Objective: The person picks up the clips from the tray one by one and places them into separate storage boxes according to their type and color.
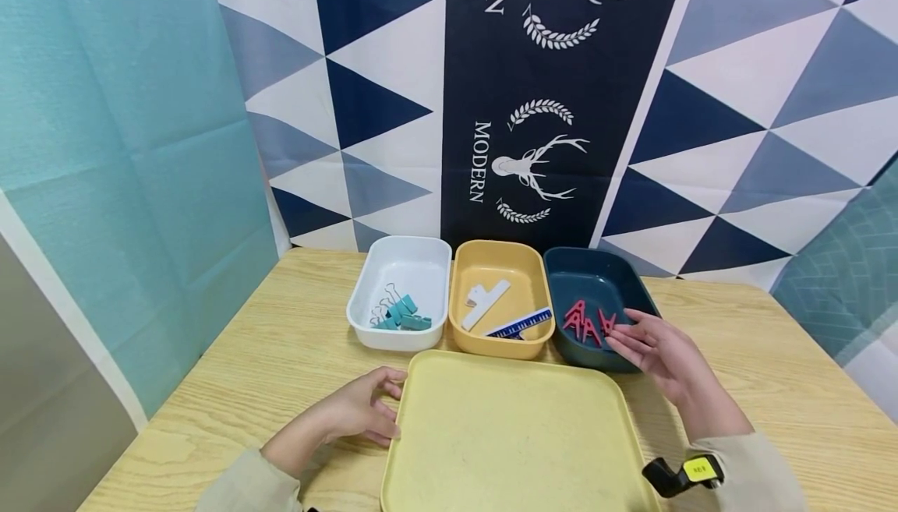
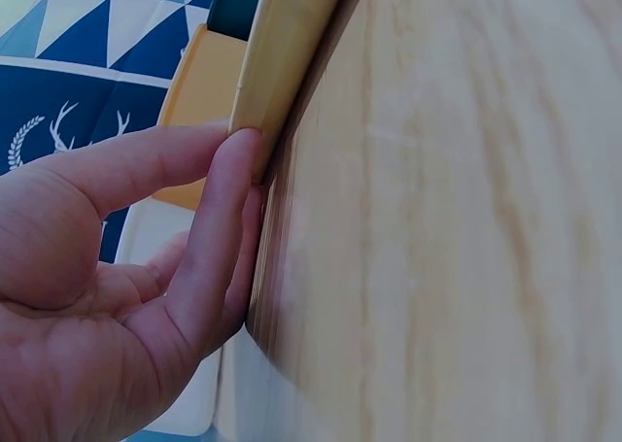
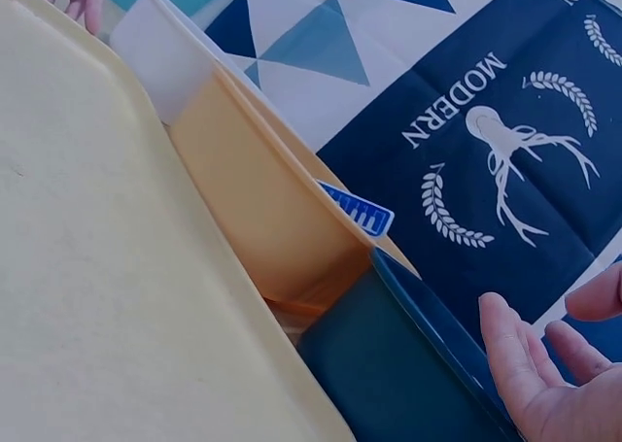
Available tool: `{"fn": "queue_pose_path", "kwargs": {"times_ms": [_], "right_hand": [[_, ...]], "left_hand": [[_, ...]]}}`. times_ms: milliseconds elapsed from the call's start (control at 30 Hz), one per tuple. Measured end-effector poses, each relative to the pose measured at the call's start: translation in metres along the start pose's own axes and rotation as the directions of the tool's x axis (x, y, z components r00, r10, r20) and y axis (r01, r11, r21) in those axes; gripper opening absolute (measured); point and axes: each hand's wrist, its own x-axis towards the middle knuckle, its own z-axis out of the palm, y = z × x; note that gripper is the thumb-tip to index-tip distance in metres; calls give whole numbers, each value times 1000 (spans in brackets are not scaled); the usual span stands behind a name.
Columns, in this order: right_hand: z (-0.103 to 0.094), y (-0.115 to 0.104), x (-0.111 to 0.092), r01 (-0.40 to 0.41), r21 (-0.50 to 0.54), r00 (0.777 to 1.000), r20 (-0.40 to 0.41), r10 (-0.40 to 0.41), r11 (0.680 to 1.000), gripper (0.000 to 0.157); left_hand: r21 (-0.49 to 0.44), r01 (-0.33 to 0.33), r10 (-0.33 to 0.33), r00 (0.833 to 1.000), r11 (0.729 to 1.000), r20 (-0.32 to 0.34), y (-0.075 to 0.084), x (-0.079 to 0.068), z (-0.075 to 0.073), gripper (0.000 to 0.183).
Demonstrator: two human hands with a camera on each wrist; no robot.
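My left hand rests at the left edge of a pale yellow tray; its thumb and fingertips touch the tray's side wall, fingers loosely bent. My right hand hovers over the right rim of a dark teal box, with nothing between its spread, slightly bent fingers. Several red clothespins lie in this box, right by those fingertips. In the right wrist view the right hand hangs beside the teal box's wall, and the clothespins are hidden.
Left of the teal box, an orange-yellow box holds a white clip and a blue patterned clip. Farther left, a white box contains several teal binder clips. A patterned cloth hangs behind the wooden table.
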Motion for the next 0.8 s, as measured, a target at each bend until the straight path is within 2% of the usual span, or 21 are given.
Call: {"fn": "queue_pose_path", "kwargs": {"times_ms": [167, 367, 800], "right_hand": [[0, 5, -7, 24, 26, 999, 29, -25, 999, 29], [0, 12, -13, 33, 35, 999, 41, -34, 999, 38], [-4, 25, -24, 18, -19, 1000, 22, -17, 1000, 38]], "left_hand": [[-4, 1, -1, 1000, 1000, -1, 0, 0, 0, 77], [-4, 5, -5, 1000, 1000, -9, 1, -1, 1, 76], [-4, -2, 2, 1000, 1000, -3, 1, -2, 1, 77]]}}
